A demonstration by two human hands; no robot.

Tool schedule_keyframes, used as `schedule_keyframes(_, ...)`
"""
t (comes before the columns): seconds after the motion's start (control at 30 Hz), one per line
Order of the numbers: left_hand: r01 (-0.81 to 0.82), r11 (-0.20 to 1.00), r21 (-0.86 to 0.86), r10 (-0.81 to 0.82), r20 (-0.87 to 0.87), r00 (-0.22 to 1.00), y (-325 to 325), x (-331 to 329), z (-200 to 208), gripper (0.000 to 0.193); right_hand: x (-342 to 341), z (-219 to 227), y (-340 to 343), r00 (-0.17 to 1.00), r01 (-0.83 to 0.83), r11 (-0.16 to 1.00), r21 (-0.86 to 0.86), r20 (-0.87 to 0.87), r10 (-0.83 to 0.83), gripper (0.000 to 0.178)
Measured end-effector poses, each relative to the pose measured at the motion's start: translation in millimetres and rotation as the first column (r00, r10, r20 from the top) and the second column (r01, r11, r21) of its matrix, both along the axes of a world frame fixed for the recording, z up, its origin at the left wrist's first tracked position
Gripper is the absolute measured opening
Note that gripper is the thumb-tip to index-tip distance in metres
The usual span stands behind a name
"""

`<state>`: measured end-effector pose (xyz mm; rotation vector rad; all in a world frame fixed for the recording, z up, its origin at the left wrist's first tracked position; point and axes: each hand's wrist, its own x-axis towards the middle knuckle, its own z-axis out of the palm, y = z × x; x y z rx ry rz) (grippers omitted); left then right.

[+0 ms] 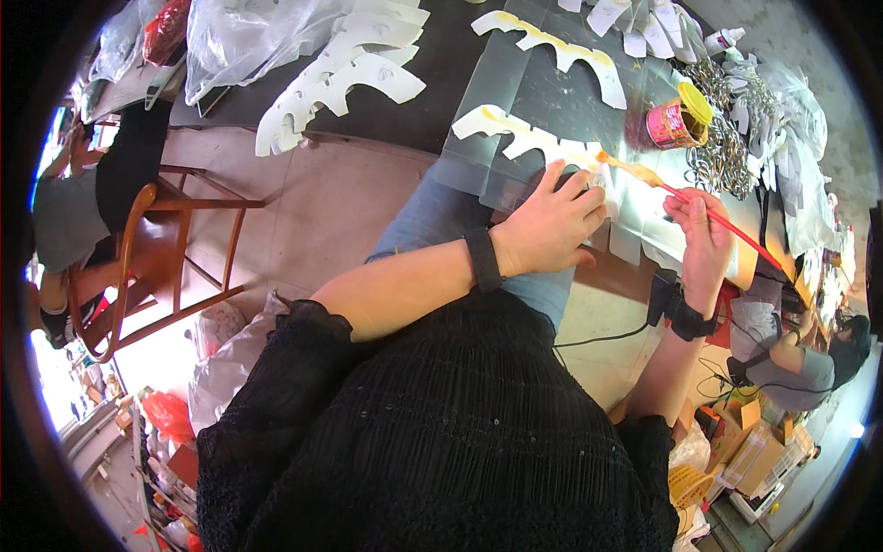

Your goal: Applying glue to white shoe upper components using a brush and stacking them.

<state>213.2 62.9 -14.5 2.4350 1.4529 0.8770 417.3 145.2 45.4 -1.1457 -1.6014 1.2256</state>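
From where I stand, a white cutout strip (544,140) lies flat on a clear plastic sheet (501,78), its length running from left to right with a slight dip toward the right. The strip is gently arched, with rounded notches bitten out of its nearer edge, and a yellowish coating shows along its farther edge; part of its right end is hidden. A slender red-handled brush (673,191) slants across from the lower right, tip pointing left. Sticky-looking amber stuff coats its head and thickens just below it, and the tip meets the strip near its right end.
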Motion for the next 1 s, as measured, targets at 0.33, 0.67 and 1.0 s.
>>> schedule_keyframes(0.33, 0.025, 0.999, -0.027, -0.025, -0.009, 1.000, 0, -1, 2, 0.063, -6, 8, -5, 0.998, 0.020, 1.000, 0.022, 0.063, -0.021, 0.022)
schedule_keyframes(0.67, 0.035, 0.999, -0.013, -0.035, -0.010, 0.999, 0, -2, 0, 0.064, -13, 13, -9, 0.999, 0.028, 1.000, 0.015, 0.031, -0.028, 0.022)
schedule_keyframes(1.0, 0.032, 0.999, -0.024, -0.033, -0.025, 0.999, 0, -5, -2, 0.064, -18, 10, -10, 0.999, 0.025, 0.999, 0.037, 0.045, -0.026, 0.021)
